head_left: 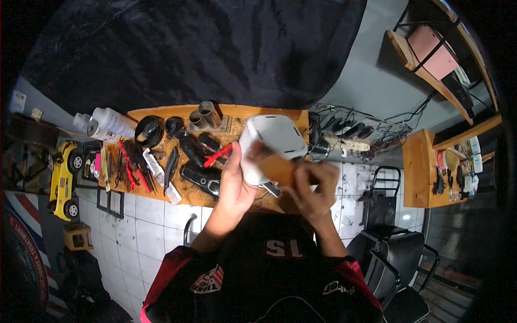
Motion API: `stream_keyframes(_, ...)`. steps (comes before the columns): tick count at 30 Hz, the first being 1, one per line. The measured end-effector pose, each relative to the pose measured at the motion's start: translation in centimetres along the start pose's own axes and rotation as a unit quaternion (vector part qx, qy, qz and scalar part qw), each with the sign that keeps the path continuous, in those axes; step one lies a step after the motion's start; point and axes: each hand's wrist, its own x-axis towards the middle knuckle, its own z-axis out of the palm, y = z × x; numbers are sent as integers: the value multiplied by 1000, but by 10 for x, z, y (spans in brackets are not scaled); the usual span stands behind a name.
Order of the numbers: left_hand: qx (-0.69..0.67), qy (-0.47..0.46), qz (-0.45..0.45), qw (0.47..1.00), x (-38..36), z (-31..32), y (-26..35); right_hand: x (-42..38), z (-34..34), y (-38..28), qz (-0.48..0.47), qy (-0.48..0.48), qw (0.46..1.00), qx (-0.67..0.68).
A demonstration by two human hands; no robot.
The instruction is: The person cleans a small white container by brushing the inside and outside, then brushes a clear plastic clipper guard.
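**Both hands on a white container above the bench**

The left hand (237,185) is clenched around the lower side of a white container (272,137), holding it up in front of the wooden bench (188,191). The right hand (315,188) presses a tan, pad-like piece (277,169) against the container's lower part; its grip is closed on that piece, though what the piece is cannot be told. The 2 hands sit just beside each other, with the container between them and the bench's back edge.

On the bench to the left lie a red-handled tool (218,155), black clippers (200,177), a comb (170,164) and a round black tin (149,131). A white spray bottle (110,123) lies at the far left end. A yellow toy car (63,180) sits beyond it. To the right, a wire rack (361,129) carries cables, and a black chair (396,269) stands lower right.
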Motion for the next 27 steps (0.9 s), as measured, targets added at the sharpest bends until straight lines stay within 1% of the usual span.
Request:
stream_keyframes(1,14,5,6,1000,-1,7,4,8,-4,1,49,43,998,-5)
stream_keyframes(3,-17,-33,5,999,-2,-2,10,16,-4,6,139,90,986,-25)
stream_keyframes(4,-41,-74,-4,996,-4,0,12,14,-6,8,141,102,985,5)
stream_keyframes(6,-61,-55,5,997,-5,-16,11,11,-7,12,145,127,979,67)
stream_keyframes(7,-72,-45,10,996,-5,-24,10,9,-9,8,115,108,983,91)
stream_keyframes(8,-78,-17,13,997,-5,-30,8,5,-12,0,86,87,986,114)
stream_keyframes(9,-113,28,-7,993,-5,-32,8,1,-14,-6,56,67,987,135)
stream_keyframes(10,-88,-11,-6,996,-6,-36,2,-2,-9,-14,57,62,980,179)
stream_keyframes(11,-63,-49,-4,997,-7,-38,-4,-1,-8,-20,67,36,982,173)
stream_keyframes(13,13,69,20,997,-9,-31,-8,2,-4,-14,73,45,986,140)
stream_keyframes(15,-10,19,-93,995,0,-34,4,11,-6,-9,148,64,979,122)
stream_keyframes(16,-21,-7,-150,988,5,-25,12,17,-7,-3,171,56,980,88)
stream_keyframes(17,66,85,-174,979,1,-13,22,18,-9,0,194,70,972,117)
stream_keyframes(18,153,138,-119,971,1,-11,19,18,-10,1,215,82,962,146)
stream_keyframes(19,237,189,-59,951,1,-7,15,19,-11,4,235,94,951,176)
stream_keyframes(20,272,176,-15,946,-2,0,15,17,-15,5,214,89,946,227)
stream_keyframes(22,339,150,70,926,-9,20,14,14,-18,3,122,61,958,251)
stream_keyframes(23,351,138,84,922,-10,18,15,14,-18,2,77,47,961,261)
stream_keyframes(24,363,126,97,918,-11,14,18,18,-20,-3,92,19,960,265)
stream_keyframes(25,376,115,108,913,-13,13,20,20,-21,-4,123,-3,963,239)
stream_keyframes(26,411,121,129,894,-13,14,22,22,-21,-3,154,-25,965,212)
stream_keyframes(27,427,103,117,891,-18,14,28,26,-20,-1,183,-47,964,186)
